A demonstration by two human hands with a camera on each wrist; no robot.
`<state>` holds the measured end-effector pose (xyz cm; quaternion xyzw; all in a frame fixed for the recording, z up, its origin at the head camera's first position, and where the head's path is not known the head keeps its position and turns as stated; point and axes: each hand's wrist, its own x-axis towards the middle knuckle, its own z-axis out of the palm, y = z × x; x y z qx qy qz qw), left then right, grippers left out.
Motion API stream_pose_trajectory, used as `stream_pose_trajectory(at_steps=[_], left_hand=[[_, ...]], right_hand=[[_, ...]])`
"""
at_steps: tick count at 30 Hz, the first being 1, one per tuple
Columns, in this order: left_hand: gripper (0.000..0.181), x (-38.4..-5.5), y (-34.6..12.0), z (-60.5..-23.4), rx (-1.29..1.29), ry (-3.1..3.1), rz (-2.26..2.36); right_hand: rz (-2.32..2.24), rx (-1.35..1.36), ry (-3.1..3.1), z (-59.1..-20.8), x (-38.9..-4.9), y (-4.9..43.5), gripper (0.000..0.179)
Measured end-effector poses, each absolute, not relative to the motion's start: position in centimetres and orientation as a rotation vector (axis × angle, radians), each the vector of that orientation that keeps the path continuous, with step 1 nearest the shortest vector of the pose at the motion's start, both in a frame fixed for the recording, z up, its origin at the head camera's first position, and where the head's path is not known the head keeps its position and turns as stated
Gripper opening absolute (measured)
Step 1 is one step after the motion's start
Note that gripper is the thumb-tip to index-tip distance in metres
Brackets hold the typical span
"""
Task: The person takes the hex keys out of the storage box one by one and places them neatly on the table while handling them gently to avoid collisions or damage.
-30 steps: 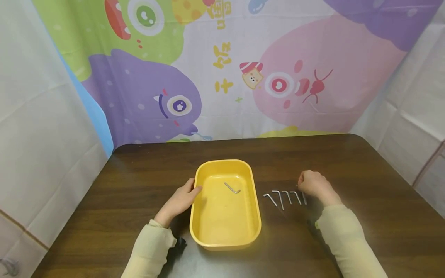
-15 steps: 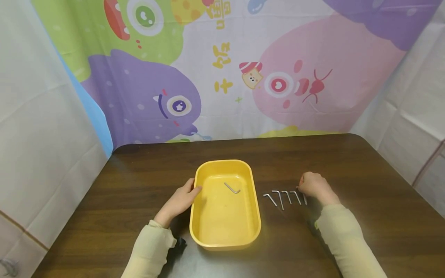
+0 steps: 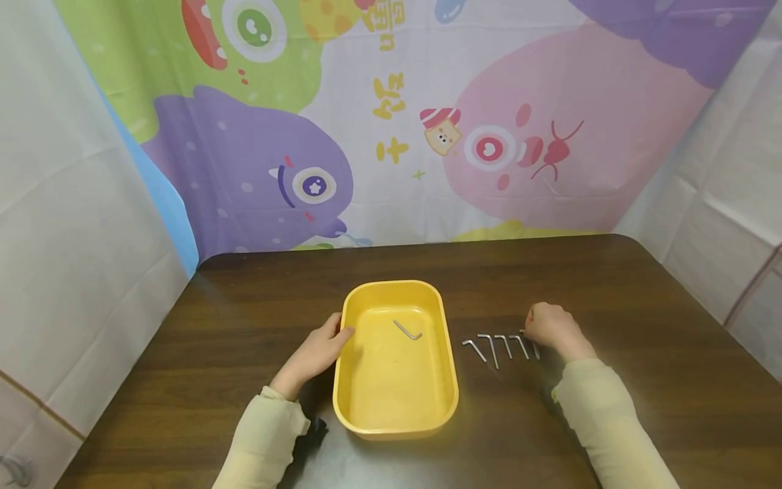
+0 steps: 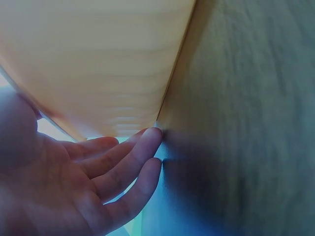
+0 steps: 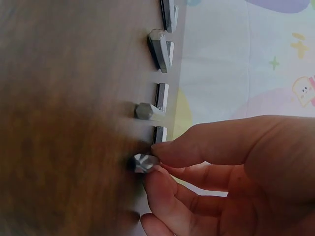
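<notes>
My left hand (image 3: 314, 353) holds the left side of a yellow rectangular bin (image 3: 396, 433), its thumb over the rim. In the left wrist view, the other fingers (image 4: 147, 142) lie along the bin's outer wall, low by the tabletop. One silver hex key (image 3: 407, 331) lies inside the bin toward its far end. To the right of the bin, my right hand (image 3: 554, 327) pinches the rightmost hex key (image 5: 145, 163) of a row between thumb and index finger. Several more hex keys (image 3: 504, 347) lie side by side just left of that hand, short arms pointing left.
A dark wood-grain table (image 3: 256, 292) carries everything. Behind its far edge hangs a cartoon-printed cloth (image 3: 403, 204), with pale panels (image 3: 721, 204) at both sides. A small dark object (image 3: 318, 428) shows beside the left sleeve.
My right hand has shifted very slightly toward me over the rightmost hex key, now covering more of it. The left hand, the bin and the other keys stay in place.
</notes>
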<state>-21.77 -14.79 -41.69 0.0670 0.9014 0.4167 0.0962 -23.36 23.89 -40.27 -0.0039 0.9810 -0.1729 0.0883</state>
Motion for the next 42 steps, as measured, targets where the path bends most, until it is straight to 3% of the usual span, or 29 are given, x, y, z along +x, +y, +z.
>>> stream_pose_trajectory(at_steps=[23,42], left_hand=[[0.046,-21.9,-14.9,-41.9,0.204,2.683,1.206],[0.046,-21.9,-14.8,-41.8,0.199,2.672,1.223]], right_hand=[[-0.546,0.057,2.875,-39.7,-23.1,23.8,0.006],[-0.632,0.076,3.079,-38.0,-22.3,22.4,0.018]])
